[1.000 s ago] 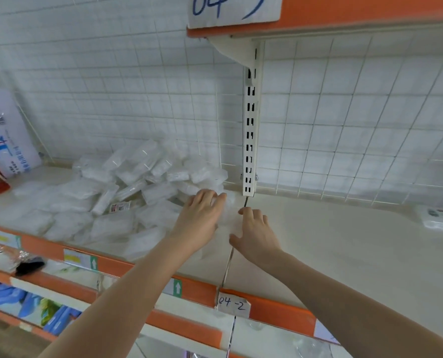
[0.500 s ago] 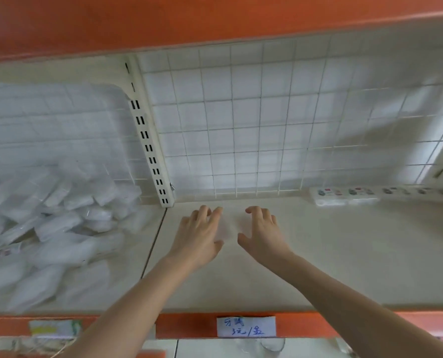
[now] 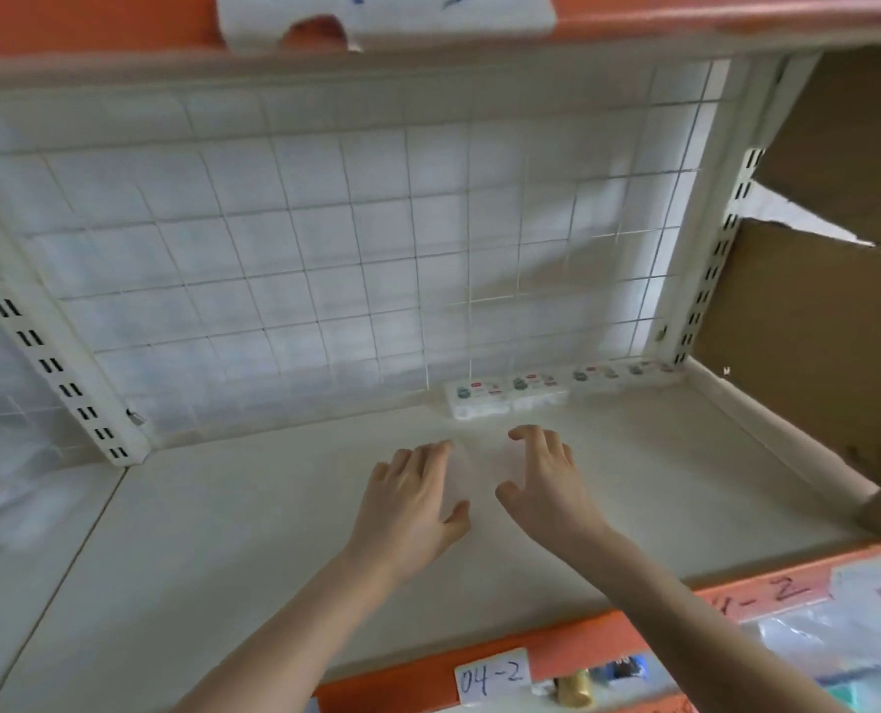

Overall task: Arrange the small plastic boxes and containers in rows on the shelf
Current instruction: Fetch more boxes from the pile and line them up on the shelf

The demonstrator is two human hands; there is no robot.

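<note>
Both hands were over the middle of the shelf point(image 3: 274, 532), and between them sat something clear and faint, most likely one of the small plastic boxes point(image 3: 474, 470), though blur and its transparency left its outline hard to make out. The left hand point(image 3: 410, 499) lay with fingers nearly straight along the box's left side, thumb out toward its near edge; the right hand point(image 3: 546, 483) had its fingers bent a little over the right side, thumb low. Whether either truly pinched the box could not be told. Such a box would probably be light, stiff, smooth and a bit slippery, so holding it by its two opposite side walls seemed the sound grip. A row of boxes with coloured labels point(image 3: 510, 396) already stood against the wire grid back point(image 3: 325, 259), just beyond the fingertips. A pile of clear packets point(image 3: 1, 481) lay blurred at far left, cardboard point(image 3: 814, 326) closed the right end, and a paper tag point(image 3: 491, 677) hung on the orange front rail. Nothing stood between the hands and the row.
</note>
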